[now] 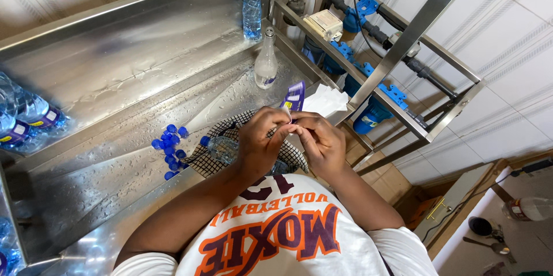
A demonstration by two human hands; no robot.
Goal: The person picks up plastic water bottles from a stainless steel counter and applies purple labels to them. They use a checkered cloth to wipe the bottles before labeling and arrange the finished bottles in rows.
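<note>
Close together, left hand (260, 143), right hand (322, 143) grip pinched on purple label (295, 96); bench edge (144, 207) beneath.

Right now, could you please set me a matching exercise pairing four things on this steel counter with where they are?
Things:
1. loose blue caps
2. empty glass bottle
3. purple label strip
4. checked cloth

Places:
A. just beyond the fingertips of both hands
B. piled left of the left hand
C. spread beneath the hands
D. upright by the frame, in front of the capped water bottle

Pairs: 1-B, 2-D, 3-A, 4-C
</note>
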